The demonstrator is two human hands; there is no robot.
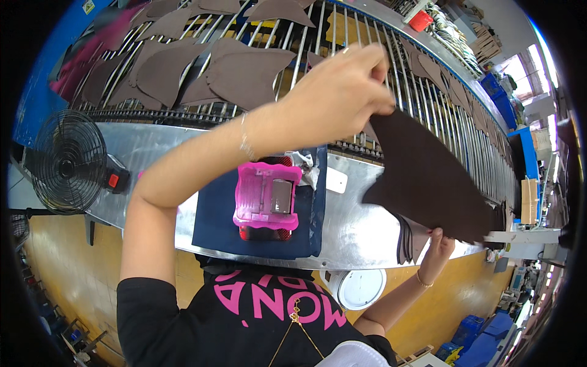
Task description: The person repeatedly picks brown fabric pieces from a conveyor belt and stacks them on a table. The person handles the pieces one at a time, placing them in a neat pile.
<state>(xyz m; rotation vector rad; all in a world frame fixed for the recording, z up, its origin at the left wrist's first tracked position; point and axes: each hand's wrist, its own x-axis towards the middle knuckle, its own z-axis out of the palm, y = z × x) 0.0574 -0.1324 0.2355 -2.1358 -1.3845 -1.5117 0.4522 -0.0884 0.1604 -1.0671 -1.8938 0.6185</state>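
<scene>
A dark brown flat cut piece (428,177), with a curved outline and a pointed corner, hangs tilted between my hands at the right of the metal table. My left hand (345,92), raised over the edge of the roller rack, pinches its upper corner. Lower down, near the table's front edge, my right hand (436,249) has its fingers closed on the piece's bottom edge. Beneath it, a small stack of similar dark pieces (405,240) shows at the table edge, mostly covered by the held one.
Brown cut pieces (247,73) lie across a metal roller rack (342,30) behind the table (348,226). A pink tray (254,196) rests on a dark blue sheet (214,214). At left stands a black fan (67,162). A white bucket (362,289) is below the front edge.
</scene>
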